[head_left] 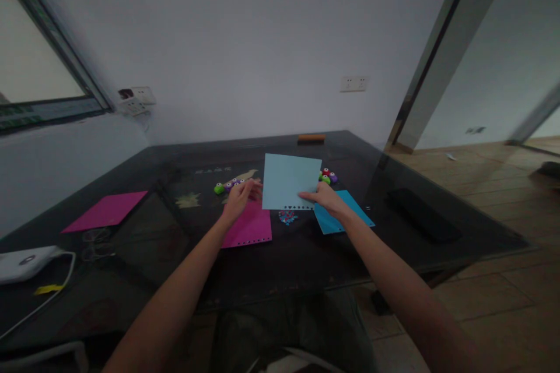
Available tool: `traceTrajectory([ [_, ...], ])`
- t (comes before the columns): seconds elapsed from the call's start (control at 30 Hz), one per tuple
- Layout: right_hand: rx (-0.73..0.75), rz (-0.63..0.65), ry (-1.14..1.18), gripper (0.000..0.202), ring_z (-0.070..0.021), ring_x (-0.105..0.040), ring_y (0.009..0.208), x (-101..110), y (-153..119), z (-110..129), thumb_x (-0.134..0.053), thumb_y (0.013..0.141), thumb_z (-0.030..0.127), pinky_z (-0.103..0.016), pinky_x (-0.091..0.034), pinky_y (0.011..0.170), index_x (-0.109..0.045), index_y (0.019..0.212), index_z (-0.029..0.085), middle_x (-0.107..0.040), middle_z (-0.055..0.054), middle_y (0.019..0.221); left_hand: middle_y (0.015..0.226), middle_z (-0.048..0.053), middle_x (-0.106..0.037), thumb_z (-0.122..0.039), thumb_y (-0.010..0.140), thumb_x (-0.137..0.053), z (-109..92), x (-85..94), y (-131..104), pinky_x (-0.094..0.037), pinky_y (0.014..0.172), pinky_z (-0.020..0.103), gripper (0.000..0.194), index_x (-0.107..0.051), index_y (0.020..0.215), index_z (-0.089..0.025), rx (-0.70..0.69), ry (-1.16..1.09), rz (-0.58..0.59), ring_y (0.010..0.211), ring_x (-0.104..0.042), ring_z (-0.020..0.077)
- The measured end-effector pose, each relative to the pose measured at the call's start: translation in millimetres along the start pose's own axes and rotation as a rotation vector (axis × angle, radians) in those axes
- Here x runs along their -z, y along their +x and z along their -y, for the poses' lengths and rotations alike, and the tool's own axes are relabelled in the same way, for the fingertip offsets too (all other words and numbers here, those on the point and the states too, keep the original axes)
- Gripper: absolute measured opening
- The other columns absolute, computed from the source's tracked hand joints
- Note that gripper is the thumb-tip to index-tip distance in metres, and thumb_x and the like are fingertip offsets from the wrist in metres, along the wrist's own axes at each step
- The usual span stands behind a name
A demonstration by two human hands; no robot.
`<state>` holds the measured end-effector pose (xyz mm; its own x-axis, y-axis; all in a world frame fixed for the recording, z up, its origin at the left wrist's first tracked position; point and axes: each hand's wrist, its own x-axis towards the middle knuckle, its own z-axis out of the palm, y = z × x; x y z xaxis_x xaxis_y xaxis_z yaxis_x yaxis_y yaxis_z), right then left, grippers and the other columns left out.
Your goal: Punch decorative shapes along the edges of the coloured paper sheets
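Note:
A pale blue sheet of paper [291, 180] with a row of punched holes along its lower edge is held up over the table. My right hand [328, 197] grips its lower right corner, the index finger lying across the front. At the sheet's left edge is my left hand [245, 197], fingers loosely curved and apart; I see no clear hold on the paper. Beneath the left hand lies a magenta sheet [249, 227], and beneath the right a brighter blue sheet [343, 213]. Small red and blue pieces [287, 217] form a pile between them.
Colourful eye-like balls [219, 188] sit behind my left hand, more balls [333, 177] behind the right. Another magenta sheet [107, 211] and a white device [28, 262] with a cable are leftward. A black case [422, 214] lies right; a brown block [311, 139] stands far back.

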<state>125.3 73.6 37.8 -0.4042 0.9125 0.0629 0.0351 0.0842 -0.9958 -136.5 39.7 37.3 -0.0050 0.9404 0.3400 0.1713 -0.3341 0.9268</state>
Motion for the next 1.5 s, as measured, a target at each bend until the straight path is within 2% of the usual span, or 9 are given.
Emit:
traceTrajectory([
  [0.03, 0.000, -0.010, 0.005, 0.042, -0.0242, -0.064, 0.087, 0, 0, 0, -0.074, 0.059, 0.028, -0.037, -0.052, 0.080, -0.065, 0.096, 0.011, -0.068, -0.013, 0.099, 0.065, 0.006, -0.064, -0.054, 0.082, -0.041, 4, 11.3, 4, -0.046, 0.051, 0.026, 0.047, -0.062, 0.086, -0.012, -0.001, 0.035, -0.051, 0.051, -0.057, 0.0149],
  [0.2, 0.024, -0.054, -0.011, 0.034, -0.0244, -0.065, 0.085, -1, -3, 5, -0.072, 0.061, 0.028, -0.039, -0.051, 0.081, -0.065, 0.092, 0.015, -0.069, -0.010, 0.097, 0.079, 0.006, -0.065, -0.036, 0.085, -0.040, 44, 73.7, 16, -0.048, 0.072, 0.029, 0.032, -0.063, 0.087, -0.014, -0.093, 0.409, -0.558, 0.074, -0.062, 0.0173],
  [0.33, 0.014, -0.075, 0.000, 0.031, -0.0242, -0.065, 0.083, -2, -4, 6, -0.073, 0.061, 0.027, -0.039, -0.051, 0.081, -0.064, 0.088, 0.015, -0.069, -0.010, 0.096, 0.100, 0.009, -0.064, -0.017, 0.078, -0.046, 81, 102.8, 19, -0.045, 0.086, 0.032, 0.027, -0.061, 0.100, -0.013, 0.006, 0.617, -0.756, 0.093, -0.059, 0.0191],
  [0.43, 0.024, -0.071, 0.024, 0.034, -0.0228, -0.065, 0.083, -3, -2, 3, -0.072, 0.062, 0.028, -0.037, -0.052, 0.080, -0.063, 0.092, 0.014, -0.068, -0.011, 0.097, 0.113, 0.013, -0.060, -0.015, 0.074, -0.051, 94, 107.8, 21, -0.042, 0.091, 0.033, 0.041, -0.054, 0.115, -0.011, 0.083, 0.718, -0.690, 0.103, -0.056, 0.0218],
  [0.6, 0.056, -0.091, 0.027, 0.038, -0.0226, -0.064, 0.086, -3, -1, 1, -0.071, 0.063, 0.029, -0.035, -0.052, 0.079, -0.062, 0.097, 0.014, -0.067, -0.011, 0.100, 0.119, 0.012, -0.059, -0.023, 0.078, -0.053, 97, 104.8, 21, -0.041, 0.092, 0.037, 0.050, -0.046, 0.127, -0.016, 0.216, 0.785, -0.499, 0.109, -0.055, 0.0255],
  [1.0, 0.044, -0.111, 0.014, 0.038, -0.0234, -0.064, 0.087, -4, -2, 3, -0.071, 0.064, 0.030, -0.036, -0.051, 0.079, -0.062, 0.097, 0.014, -0.067, -0.011, 0.101, 0.104, 0.018, -0.064, -0.032, 0.073, -0.060, 83, 98.5, 18, -0.043, 0.081, 0.036, 0.036, -0.063, 0.102, -0.012, 0.236, 0.999, -0.433, 0.097, -0.058, 0.0290],
  [1.13, 0.043, -0.110, 0.033, 0.036, -0.0224, -0.064, 0.083, -3, -1, 0, -0.072, 0.063, 0.030, -0.036, -0.051, 0.079, -0.062, 0.094, 0.015, -0.068, -0.011, 0.097, 0.095, 0.015, -0.067, -0.028, 0.069, -0.063, 79, 97.1, 16, -0.042, 0.079, 0.033, 0.026, -0.065, 0.091, -0.014, 0.213, 0.830, -0.474, 0.094, -0.059, 0.0267],
  [1.33, 0.028, -0.115, 0.046, 0.034, -0.0239, -0.064, 0.084, -3, 0, -3, -0.071, 0.063, 0.031, -0.037, -0.052, 0.077, -0.062, 0.092, 0.015, -0.068, -0.011, 0.098, 0.090, 0.011, -0.068, -0.025, 0.068, -0.063, 78, 101.0, 17, -0.043, 0.077, 0.032, 0.025, -0.063, 0.091, -0.014, 0.209, 0.674, -0.571, 0.086, -0.060, 0.0226],
  [1.5, 0.023, -0.130, 0.044, 0.036, -0.0247, -0.065, 0.085, -3, 0, -1, -0.072, 0.062, 0.032, -0.037, -0.052, 0.077, -0.062, 0.093, 0.015, -0.068, -0.011, 0.097, 0.082, 0.005, -0.064, -0.025, 0.065, -0.066, 70, 97.8, 20, -0.045, 0.062, 0.025, 0.030, -0.060, 0.092, -0.013, 0.180, 0.167, -0.742, 0.070, -0.060, 0.0145],
])
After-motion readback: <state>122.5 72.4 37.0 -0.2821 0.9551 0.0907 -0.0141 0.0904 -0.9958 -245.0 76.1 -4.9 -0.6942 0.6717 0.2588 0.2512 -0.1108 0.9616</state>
